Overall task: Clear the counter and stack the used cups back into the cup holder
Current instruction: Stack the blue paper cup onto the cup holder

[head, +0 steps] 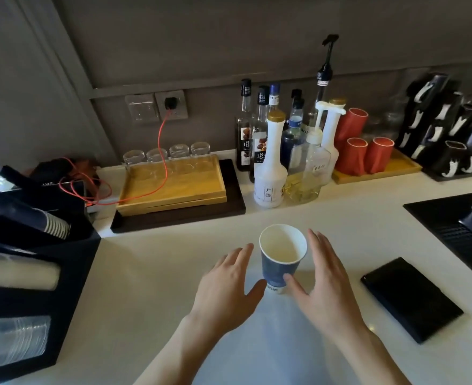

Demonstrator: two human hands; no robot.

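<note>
While spread, both hands [226, 284] flank cup [280, 257].

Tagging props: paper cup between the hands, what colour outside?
Dark blue outside, white inside, on the paper cup; head view.

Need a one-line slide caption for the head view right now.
Both open hands, left hand and right hand, flank an upright blue paper cup on the white counter.

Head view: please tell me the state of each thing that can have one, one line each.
Paper cup: upright, empty.
Left hand: open, thumb at cup base.
Right hand: open, thumb touching cup base.
Four glasses: upside down on wooden tray.
Red cable: plugged into wall socket.
</note>
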